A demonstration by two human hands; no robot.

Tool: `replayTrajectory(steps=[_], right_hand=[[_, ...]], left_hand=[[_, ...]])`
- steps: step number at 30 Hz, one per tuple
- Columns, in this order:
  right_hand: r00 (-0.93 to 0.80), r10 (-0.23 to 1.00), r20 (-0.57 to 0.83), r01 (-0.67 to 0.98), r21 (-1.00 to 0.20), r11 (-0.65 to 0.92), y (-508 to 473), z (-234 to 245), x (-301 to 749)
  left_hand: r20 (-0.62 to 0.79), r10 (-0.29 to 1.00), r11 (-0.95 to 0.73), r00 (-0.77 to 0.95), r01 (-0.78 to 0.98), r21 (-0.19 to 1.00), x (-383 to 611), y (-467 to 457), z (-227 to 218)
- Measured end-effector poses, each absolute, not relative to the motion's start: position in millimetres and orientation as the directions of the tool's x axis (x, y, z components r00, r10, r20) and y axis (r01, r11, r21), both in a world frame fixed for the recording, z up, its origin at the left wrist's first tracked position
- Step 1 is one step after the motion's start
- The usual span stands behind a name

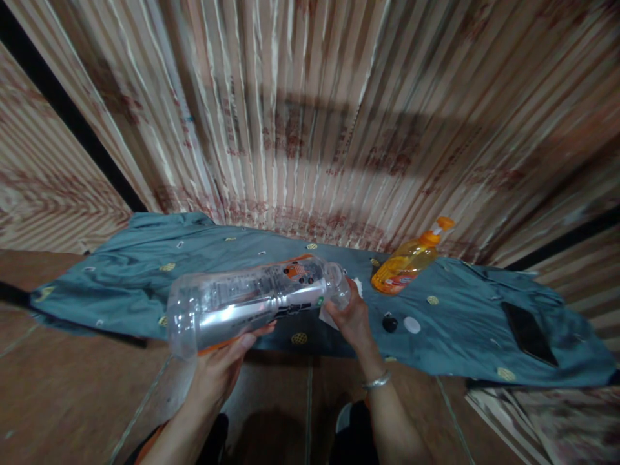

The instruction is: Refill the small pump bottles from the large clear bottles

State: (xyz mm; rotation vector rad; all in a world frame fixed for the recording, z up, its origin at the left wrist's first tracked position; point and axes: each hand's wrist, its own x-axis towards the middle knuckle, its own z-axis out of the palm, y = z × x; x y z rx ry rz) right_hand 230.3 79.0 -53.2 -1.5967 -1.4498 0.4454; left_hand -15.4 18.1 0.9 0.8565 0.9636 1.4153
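Observation:
A large clear plastic bottle (252, 303) with a silver and orange label is tilted almost flat above the cloth-covered table. Its base points left and its neck points right. My left hand (225, 361) grips it from below near the base, fingers partly hidden behind it. My right hand (352, 316) is closed around the neck end. Something white, like paper or tissue (328, 318), shows beside my right fingers; I cannot tell whether it is held or lies on the cloth.
An orange pump bottle (404, 265) stands right of my right hand. A black round cap (390, 323), a white disc (412, 325) and a dark phone (529, 334) lie on the blue-green cloth (460, 323). A striped curtain (310, 129) hangs behind.

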Motion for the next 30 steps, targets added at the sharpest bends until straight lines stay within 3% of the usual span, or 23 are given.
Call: replayTrajectory(steps=[30], right_hand=[[0.262,0.925,0.274,0.568,-0.819,0.082,79,-50,230]], left_hand=[[-0.039,0.986,-0.033,-0.162,-0.416,0.909,-6,18,11]])
